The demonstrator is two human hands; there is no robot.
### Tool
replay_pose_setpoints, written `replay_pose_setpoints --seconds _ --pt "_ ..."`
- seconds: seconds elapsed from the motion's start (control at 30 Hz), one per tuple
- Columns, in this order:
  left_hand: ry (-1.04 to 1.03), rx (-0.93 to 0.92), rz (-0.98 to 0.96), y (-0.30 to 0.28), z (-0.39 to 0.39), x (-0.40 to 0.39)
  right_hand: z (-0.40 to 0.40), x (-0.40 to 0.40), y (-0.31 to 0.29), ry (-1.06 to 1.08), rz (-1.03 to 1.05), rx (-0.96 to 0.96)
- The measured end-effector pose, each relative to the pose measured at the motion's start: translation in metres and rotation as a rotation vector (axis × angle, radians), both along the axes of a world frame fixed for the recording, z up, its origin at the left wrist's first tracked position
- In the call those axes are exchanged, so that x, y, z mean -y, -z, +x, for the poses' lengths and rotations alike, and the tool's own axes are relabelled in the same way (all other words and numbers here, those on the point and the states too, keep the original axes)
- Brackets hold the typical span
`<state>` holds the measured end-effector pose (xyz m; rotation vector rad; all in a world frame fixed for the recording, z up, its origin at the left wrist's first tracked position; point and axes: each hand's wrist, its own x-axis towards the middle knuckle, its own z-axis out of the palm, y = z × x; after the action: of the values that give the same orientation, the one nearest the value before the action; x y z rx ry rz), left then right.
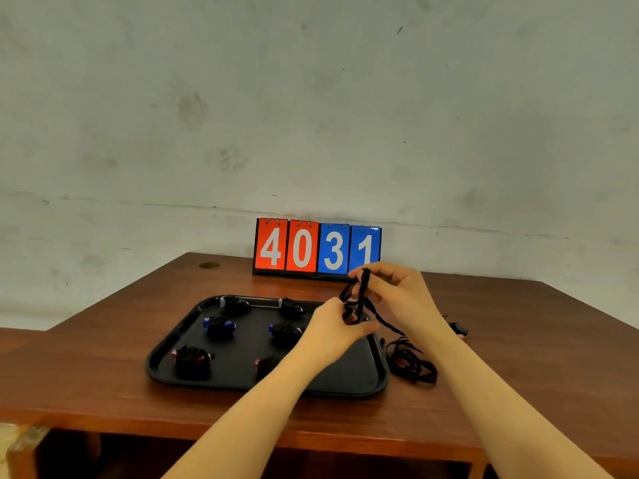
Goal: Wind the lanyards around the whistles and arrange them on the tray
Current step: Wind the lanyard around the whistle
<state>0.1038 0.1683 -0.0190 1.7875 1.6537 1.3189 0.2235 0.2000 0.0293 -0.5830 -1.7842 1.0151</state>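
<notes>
A black tray (173, 361) lies on the wooden table and holds several whistles wound in black lanyard, such as a blue one (219, 326) and a red one (192, 360). Above the tray's far right corner my right hand (397, 295) pinches the top of a black lanyard (361, 295). Just below it, my left hand (332, 326) grips the lower loops of that lanyard. Whatever whistle is on it is hidden inside my fingers. A loose tangle of black lanyards (411, 364) lies on the table right of the tray.
A flip scoreboard (316, 248) reading 4031 stands at the back against the wall. Another small whistle (460, 330) lies on the table behind my right wrist. The table's front edge runs below my forearms.
</notes>
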Motion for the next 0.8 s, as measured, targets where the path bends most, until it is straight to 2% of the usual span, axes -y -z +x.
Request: replay_pose_setpoints --seconds 0.17,0.27,0.3,0.4,0.47,0.63,0.8 --pt "-0.015 0.171 0.032 -0.002 0.017 -0.014 0.013 0.000 -0.001 0.003 0.044 0.006" --pt "-0.084 0.165 0.061 -0.001 0.013 -0.015 0.021 -0.004 0.005 0.040 0.047 0.020" --pt "-0.109 0.154 0.083 -0.001 0.010 -0.015 0.024 -0.008 0.010 0.085 0.072 0.096" --pt "-0.126 0.139 0.142 -0.007 0.000 -0.010 0.028 -0.026 0.029 0.194 0.150 0.515" --pt "-0.130 0.101 0.160 -0.013 -0.006 -0.008 0.026 -0.034 0.041 0.200 0.137 0.648" --pt "-0.143 0.067 0.155 -0.023 -0.023 -0.009 0.016 -0.050 0.055 0.334 0.105 0.658" --pt "-0.142 0.087 0.159 -0.026 -0.039 -0.010 -0.002 -0.058 0.058 0.237 0.095 0.739"
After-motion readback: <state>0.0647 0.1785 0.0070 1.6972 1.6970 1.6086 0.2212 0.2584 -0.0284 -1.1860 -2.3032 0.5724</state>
